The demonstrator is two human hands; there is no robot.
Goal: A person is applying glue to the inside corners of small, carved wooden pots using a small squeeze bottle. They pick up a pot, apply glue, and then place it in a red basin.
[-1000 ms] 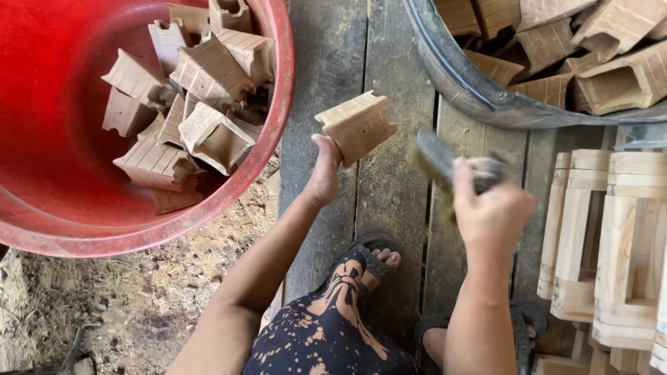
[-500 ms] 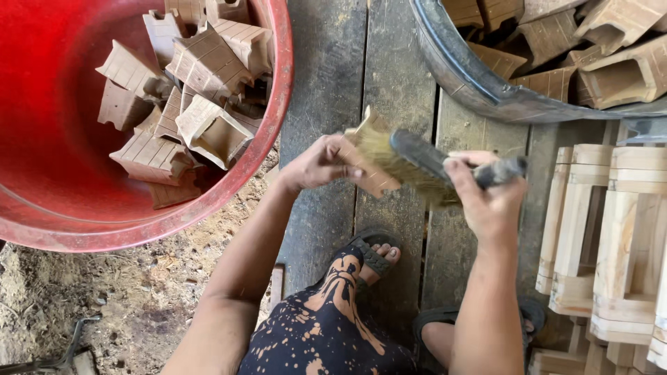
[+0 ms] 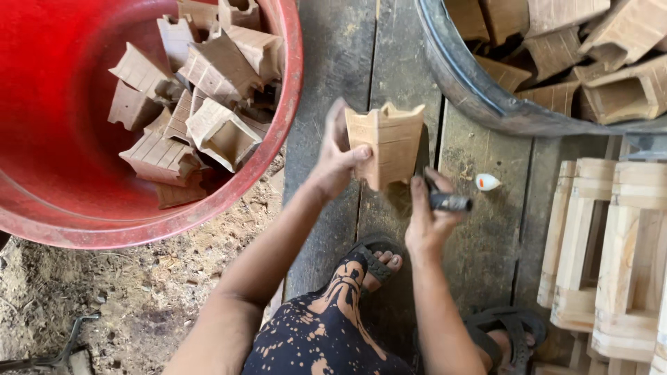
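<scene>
So the person is sitting over some dark floor planks [image 3: 333, 62], and the left hand [image 3: 335, 158] has a small square wooden pot [image 3: 386, 144] lifted up right around the middle of the view. The grip there is clamped on the pot's left wall, thumb on the front face, the other fingers tucked behind it. The pot is held clear of the planks, with its notched rim pointing toward 12 o'clock.

The right hand [image 3: 427, 221] sits just at 5 o'clock from the pot, its grip closed tight around a dark tool handle [image 3: 449, 202]. The working end is hard to make out, so no telling what kind of tool it is.

At 10 o'clock there's a big red tub [image 3: 278, 132] with a pile of the same wooden pots [image 3: 208, 90] in it. At 1 o'clock a grey tub [image 3: 472, 97] holds more of them. Over at 3 to 4 o'clock stand stacked pale wooden frames [image 3: 611, 250]. A little white and orange thing [image 3: 487, 182] lies on the planks just right of the tool. Sandalled feet [image 3: 379, 260] show at 6 o'clock, and there's dirt ground [image 3: 125, 298] at 8 o'clock.
</scene>
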